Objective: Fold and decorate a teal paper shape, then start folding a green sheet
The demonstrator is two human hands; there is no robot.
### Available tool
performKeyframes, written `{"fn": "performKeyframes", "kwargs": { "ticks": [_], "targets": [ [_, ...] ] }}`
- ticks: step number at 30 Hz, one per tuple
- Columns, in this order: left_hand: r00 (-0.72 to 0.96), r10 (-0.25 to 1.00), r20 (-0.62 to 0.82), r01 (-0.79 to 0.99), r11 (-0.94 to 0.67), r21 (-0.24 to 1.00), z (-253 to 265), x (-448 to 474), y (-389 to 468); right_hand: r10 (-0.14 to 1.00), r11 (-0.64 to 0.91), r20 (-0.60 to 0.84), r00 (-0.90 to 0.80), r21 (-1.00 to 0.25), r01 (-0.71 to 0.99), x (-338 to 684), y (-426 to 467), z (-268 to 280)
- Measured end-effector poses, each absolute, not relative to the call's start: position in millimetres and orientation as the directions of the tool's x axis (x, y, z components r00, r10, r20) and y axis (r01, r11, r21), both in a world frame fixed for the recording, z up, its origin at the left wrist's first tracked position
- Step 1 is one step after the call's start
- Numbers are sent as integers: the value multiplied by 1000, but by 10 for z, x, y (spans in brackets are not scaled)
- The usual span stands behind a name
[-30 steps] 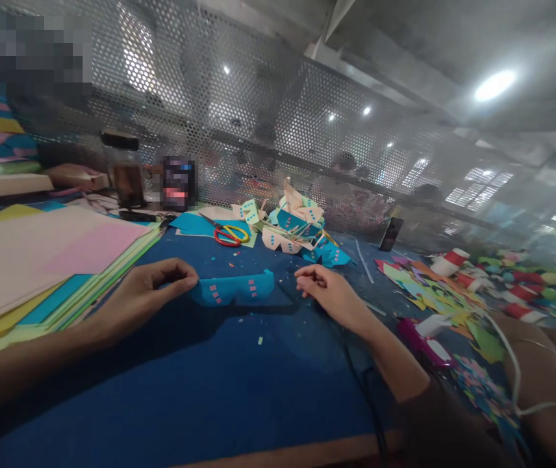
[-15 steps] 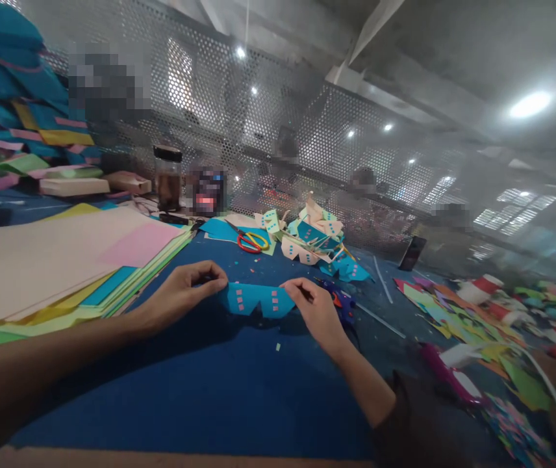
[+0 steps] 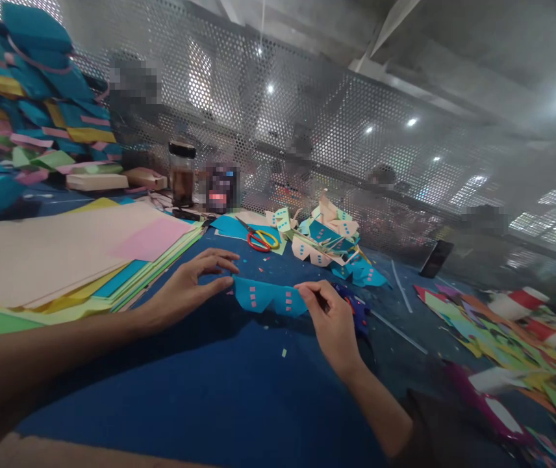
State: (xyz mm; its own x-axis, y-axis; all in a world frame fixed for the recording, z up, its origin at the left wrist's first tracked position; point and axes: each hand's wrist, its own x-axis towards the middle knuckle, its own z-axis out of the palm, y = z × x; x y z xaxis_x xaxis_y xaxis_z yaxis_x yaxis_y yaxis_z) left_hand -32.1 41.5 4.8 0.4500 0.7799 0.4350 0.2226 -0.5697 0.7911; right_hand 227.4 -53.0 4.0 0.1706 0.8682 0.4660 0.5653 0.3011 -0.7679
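Note:
A blue cut-paper piece with two columns of small pink squares and a notch in its lower edge is held up above the blue tabletop. My right hand pinches its right end between thumb and fingers. At the left end, my left hand has its fingers apart and raised, the thumb tip close to the paper's edge; whether it touches I cannot tell. Beyond the paper lie red-and-yellow-handled scissors and a heap of similar dotted paper pieces. A dark blue and orange tool is partly hidden behind my right hand.
Coloured paper sheets are stacked at left, before a tall blue paper pile. A dark-lidded jar stands at the back. Clear sticks, a phone-like slab, paper scraps and a purple-and-white object lie right.
My left hand has let go of the blue paper's left end and its fingers have spread. My right hand still grips the other end. The whole view has shifted somewhat.

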Motion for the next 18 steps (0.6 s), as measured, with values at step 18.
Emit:
{"fn": "performKeyframes", "kwargs": {
  "ticks": [18],
  "targets": [
    [467,753,464,250,-615,748,22,-312,373,777,468,625,72,-649,600,2216,-573,54]
  ]
}}
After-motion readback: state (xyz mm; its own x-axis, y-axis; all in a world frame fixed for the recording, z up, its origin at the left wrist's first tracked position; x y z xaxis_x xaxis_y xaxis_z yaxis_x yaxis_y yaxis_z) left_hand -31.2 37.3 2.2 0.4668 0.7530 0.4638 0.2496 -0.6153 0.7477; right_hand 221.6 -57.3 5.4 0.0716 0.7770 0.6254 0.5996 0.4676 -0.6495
